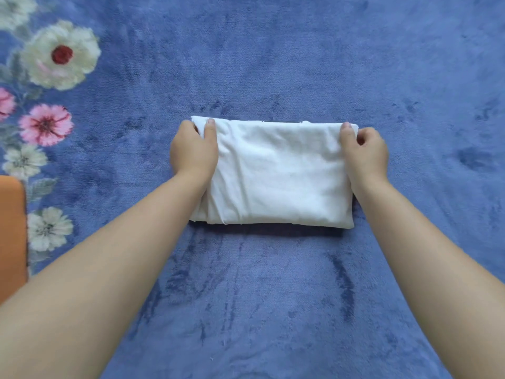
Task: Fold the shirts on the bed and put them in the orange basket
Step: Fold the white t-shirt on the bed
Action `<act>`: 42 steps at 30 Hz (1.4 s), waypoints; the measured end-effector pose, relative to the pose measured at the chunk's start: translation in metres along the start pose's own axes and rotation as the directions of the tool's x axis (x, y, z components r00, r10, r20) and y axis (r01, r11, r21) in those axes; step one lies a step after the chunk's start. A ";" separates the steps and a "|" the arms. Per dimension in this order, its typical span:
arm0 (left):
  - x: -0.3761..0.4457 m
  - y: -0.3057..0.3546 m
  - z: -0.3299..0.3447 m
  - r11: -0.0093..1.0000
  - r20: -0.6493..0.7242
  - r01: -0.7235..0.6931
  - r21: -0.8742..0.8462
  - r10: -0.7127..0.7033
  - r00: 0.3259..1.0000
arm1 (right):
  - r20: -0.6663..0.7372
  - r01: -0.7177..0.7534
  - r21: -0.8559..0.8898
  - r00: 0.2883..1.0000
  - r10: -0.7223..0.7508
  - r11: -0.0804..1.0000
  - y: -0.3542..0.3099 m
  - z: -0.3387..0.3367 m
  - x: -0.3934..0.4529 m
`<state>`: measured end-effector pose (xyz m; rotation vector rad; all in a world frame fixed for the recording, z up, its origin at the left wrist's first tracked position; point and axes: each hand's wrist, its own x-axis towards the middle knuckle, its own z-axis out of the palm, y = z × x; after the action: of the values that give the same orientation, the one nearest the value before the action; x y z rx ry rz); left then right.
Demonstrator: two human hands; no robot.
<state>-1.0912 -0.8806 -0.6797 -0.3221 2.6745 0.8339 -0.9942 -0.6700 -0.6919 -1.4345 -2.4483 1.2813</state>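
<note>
The far left corner of the shirt point(278, 173) is being pinched by the left hand point(192, 151), thumb on top and fingers curled at the edge. The far right corner is being pinched the same way by the right hand point(364, 154). The shirt (white, folded into a compact rectangle) is lying flat on the bed point(273, 296), between both forearms. The bed is being covered by a blue plush blanket printed with flowers point(60, 54) along its left side. An orange basket point(12, 236) is being cut off by the left frame edge.
</note>
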 end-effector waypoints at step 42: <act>-0.079 -0.076 -0.055 0.683 0.743 0.455 -0.572 0.196 0.640 | 0.853 -0.677 0.335 0.514 0.095 0.655 0.042 -0.049 -0.089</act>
<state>-1.0075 -0.9646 -0.6473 -0.2587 1.3909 1.5436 -0.8938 -0.6946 -0.6558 -1.4435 -1.4791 3.0554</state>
